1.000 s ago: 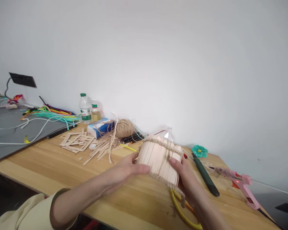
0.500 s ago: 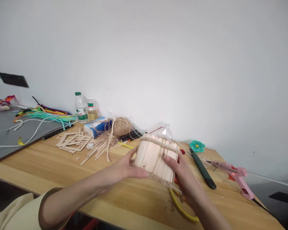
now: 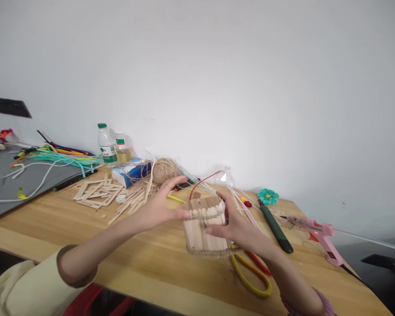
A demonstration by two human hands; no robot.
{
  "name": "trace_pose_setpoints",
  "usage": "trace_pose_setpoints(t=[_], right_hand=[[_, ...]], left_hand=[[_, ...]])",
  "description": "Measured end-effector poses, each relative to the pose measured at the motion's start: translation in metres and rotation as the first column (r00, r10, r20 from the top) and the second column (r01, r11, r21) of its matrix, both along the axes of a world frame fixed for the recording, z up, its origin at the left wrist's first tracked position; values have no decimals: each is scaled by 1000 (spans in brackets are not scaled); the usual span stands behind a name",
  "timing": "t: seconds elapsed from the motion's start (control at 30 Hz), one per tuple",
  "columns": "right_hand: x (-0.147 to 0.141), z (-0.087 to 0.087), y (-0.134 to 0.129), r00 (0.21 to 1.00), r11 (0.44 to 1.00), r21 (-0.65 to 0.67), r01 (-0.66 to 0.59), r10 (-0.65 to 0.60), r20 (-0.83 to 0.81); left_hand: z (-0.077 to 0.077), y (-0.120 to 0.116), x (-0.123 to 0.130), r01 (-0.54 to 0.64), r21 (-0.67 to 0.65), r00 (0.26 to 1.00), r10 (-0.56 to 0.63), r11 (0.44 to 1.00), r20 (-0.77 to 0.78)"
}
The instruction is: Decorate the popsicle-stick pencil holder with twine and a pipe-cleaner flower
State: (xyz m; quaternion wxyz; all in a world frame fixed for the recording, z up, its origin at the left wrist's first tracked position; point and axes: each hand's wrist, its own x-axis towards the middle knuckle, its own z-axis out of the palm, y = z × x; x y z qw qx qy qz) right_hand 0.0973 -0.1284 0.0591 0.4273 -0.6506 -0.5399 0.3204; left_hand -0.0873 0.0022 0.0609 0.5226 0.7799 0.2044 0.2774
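Note:
A small round container of upright wooden craft sticks (image 3: 200, 235), with braided twine round its top and bottom, stands near the middle of the wooden table (image 3: 145, 263). My right hand (image 3: 232, 224) grips its right side, thumb across the front and fingers behind the rim. At the upper left rim is my left hand (image 3: 166, 206), thumb tip at the twine and fingers spread apart above. Yellow and red pipe-cleaner loops (image 3: 250, 281) lie just right of the container.
Loose sticks (image 3: 134, 199), a twine ball (image 3: 164, 170), a tissue pack (image 3: 130, 172) and bottles (image 3: 107, 147) stand left. A green cutter (image 3: 275, 228), a teal flower (image 3: 268, 196) and a pink glue gun (image 3: 324, 240) lie right.
The container has been lowered and tipped more upright, its inside now showing. My left hand has moved up from its lower side and opened. The view has shifted slightly.

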Motion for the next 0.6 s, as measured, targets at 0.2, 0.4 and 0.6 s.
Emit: trace_pose_setpoints(t=[0.2, 0.4, 0.6], right_hand=[[-3, -7, 16, 969, 988, 136, -74, 38, 246], [0, -5, -10, 900, 867, 357, 346, -415, 135], [-18, -54, -39, 947, 967, 107, 230, -248, 204]], left_hand=[[-13, -7, 18, 281, -176, 951, -298, 943, -78], [-43, -12, 13, -11, -527, 968, 141, 850, 207], [-52, -28, 2, -107, -715, 924, 334, 691, 185]])
